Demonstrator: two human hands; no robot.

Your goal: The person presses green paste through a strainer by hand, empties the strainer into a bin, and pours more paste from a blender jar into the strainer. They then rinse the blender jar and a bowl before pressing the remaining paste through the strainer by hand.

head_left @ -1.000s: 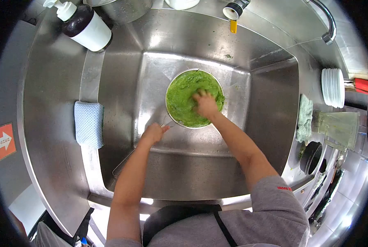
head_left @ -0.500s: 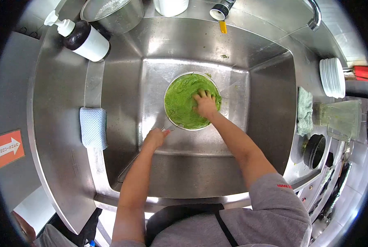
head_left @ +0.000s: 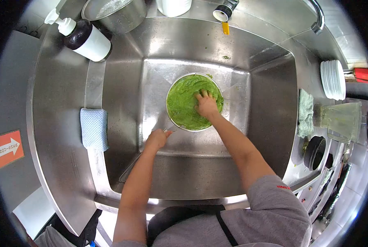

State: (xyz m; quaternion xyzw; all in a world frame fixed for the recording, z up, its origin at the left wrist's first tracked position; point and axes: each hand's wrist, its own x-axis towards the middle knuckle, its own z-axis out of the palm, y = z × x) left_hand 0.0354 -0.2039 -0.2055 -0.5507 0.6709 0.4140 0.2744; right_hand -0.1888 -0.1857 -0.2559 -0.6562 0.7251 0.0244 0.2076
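A round strainer (head_left: 168, 115) full of wet green pulp (head_left: 182, 99) sits low in the steel sink. Its long wire handle runs toward the near left, and my left hand (head_left: 157, 139) is closed around it close to the rim. My right hand (head_left: 207, 105) lies in the pulp on the right side of the strainer. Its fingers are stretched and a little apart, with the tips partly sunk in the green mass. What is under the strainer is hidden.
The sink (head_left: 270, 119) has steep walls all round. On the left stand a pump bottle (head_left: 94, 43) and a folded blue cloth (head_left: 94, 129). A steel pot (head_left: 126, 18) is behind. To the right are a green cloth (head_left: 305, 113), stacked plates (head_left: 333, 79) and a blender jug (head_left: 342, 119).
My right hand has shifted very slightly within the pulp. My left hand keeps its hold on the strainer's handle, and the whole view has moved a little.
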